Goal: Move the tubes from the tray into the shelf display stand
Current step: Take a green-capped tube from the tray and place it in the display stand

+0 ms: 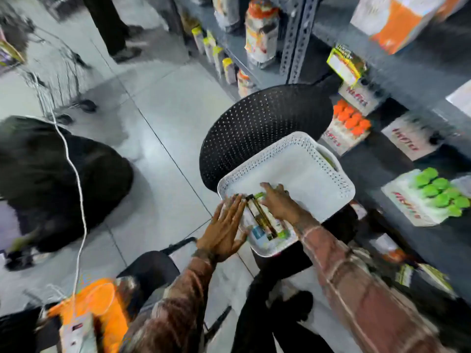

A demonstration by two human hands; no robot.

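A white perforated tray [305, 171] rests on a black perforated chair [262, 123]. A few tubes [262, 220] lie bunched at the tray's near-left corner, dark, white and green. My left hand [224, 228] lies flat with fingers spread against the left side of the tubes. My right hand [277, 200] presses on them from the right, fingers extended over their far ends. Neither hand clearly grips a tube. The shelf display stands [433, 197] with green-capped and orange-capped tubes [351, 121] sit on the grey shelving at the right. The picture is motion-blurred.
Grey metal shelving [295, 47] with jars and boxes runs along the right. A shopping cart [56, 80] stands at the far left, a person's legs [114, 29] behind. A dark bag [56, 184] and white cable [79, 200] lie on the tiled floor at the left.
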